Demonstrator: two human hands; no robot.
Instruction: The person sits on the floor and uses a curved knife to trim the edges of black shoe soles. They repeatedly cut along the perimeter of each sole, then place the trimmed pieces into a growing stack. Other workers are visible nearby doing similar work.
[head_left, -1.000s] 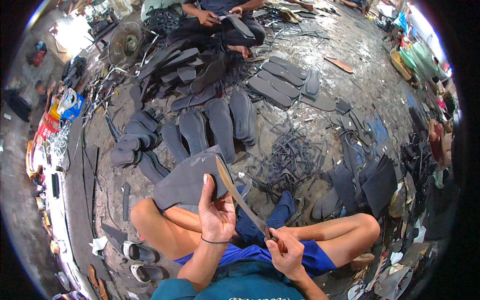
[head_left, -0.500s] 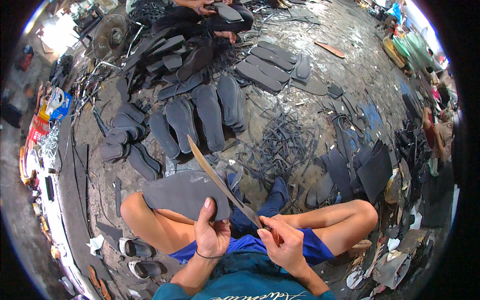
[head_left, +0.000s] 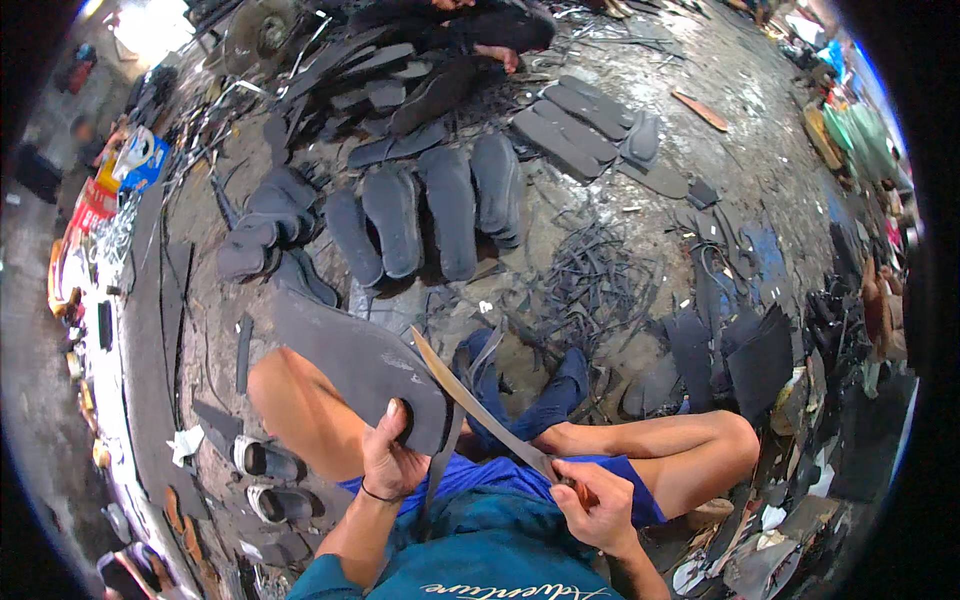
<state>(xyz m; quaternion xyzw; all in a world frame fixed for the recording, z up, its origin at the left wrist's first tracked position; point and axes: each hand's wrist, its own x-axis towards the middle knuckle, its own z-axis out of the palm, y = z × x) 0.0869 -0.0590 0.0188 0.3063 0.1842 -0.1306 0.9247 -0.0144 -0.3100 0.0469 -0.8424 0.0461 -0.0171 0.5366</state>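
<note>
My left hand (head_left: 392, 458) grips a dark grey shoe sole (head_left: 345, 345) by its near end, thumb on top, fingers underneath and hidden. The sole is tilted over my left knee. A long curved knife (head_left: 490, 415) is in my right hand (head_left: 600, 508), its handle mostly covered by my closed fingers. The blade points away and to the left, its tip close to the sole's right edge. A thin dark strip (head_left: 437, 480) hangs from that edge, down past my left hand.
Several stacked soles (head_left: 395, 225) stand ahead, with flat soles (head_left: 560, 140) behind to the right. Cut strips (head_left: 600, 280) lie heaped beyond my feet. Dark sheets (head_left: 755, 350) rest at right, white-edged shoes (head_left: 270, 460) at left. Another person's legs (head_left: 510, 30) show at the far side.
The sole has turned, its far end now higher in view. The knife and my right hand have moved nearer me and rightward. The strip now hangs lower. The whole view has shifted.
</note>
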